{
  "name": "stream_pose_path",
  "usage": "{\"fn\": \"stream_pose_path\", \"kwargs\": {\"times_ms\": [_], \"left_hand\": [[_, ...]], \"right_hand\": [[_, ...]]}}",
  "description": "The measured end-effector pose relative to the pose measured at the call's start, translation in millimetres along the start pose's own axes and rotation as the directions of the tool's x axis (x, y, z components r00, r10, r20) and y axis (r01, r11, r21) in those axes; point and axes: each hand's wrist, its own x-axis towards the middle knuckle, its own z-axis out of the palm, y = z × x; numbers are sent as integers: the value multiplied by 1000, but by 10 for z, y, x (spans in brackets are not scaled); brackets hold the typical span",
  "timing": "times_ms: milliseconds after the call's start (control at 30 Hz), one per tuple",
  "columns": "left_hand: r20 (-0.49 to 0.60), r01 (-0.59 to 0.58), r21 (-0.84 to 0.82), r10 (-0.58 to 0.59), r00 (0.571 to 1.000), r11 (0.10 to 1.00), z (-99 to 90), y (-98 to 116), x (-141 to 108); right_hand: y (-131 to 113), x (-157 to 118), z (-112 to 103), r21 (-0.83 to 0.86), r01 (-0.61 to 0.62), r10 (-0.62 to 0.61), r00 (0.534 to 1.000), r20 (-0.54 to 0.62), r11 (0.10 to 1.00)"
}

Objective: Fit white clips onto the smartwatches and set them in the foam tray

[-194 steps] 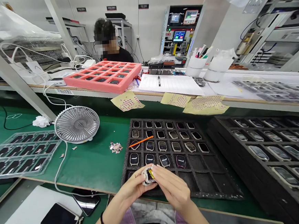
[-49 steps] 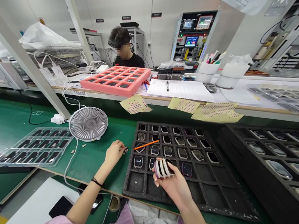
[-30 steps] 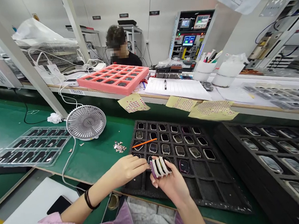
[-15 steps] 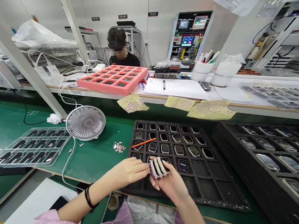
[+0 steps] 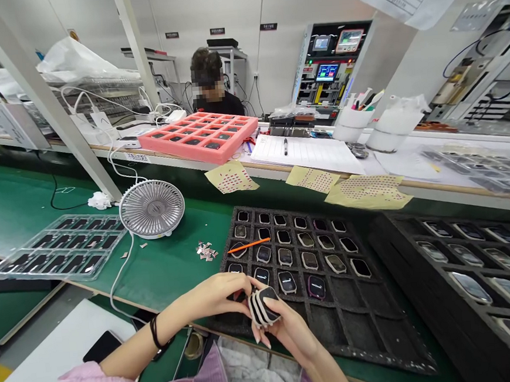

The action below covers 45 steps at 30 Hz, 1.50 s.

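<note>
The right hand (image 5: pixel 290 328) and the left hand (image 5: pixel 216 294) had their grip clamped together on a stack of smartwatches (image 5: pixel 262 307), held just above the near edge of the black foam tray (image 5: pixel 358 330).

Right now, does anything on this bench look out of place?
Yes: an orange stick lies slantwise across the black foam tray, over the cells instead of inside one. Loose metal scraps also sit scattered on the green mat beside the tray.
</note>
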Motion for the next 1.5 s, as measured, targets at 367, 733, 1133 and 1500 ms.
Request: {"fn": "stream_pose_path", "kwargs": {"times_ms": [367,733,1133,1500], "left_hand": [[-201,546,247,-508,837,801,-448,-1047,-194],[-69,522,245,-522,850,817,-550,-1251,-105],[-561,241,-531,-550,619,813,131,-23,258],[-575,7,-732,-623,530,682,482,322,463]], "right_hand": [[-59,138,-4,83,47,-43,998,-45,995],[-104,117,58,176,72,-57,995,-84,982],[4,189,292,30,516,-485,823,-296,856],[162,225,277,-145,603,-602,682,-416,784]]}}
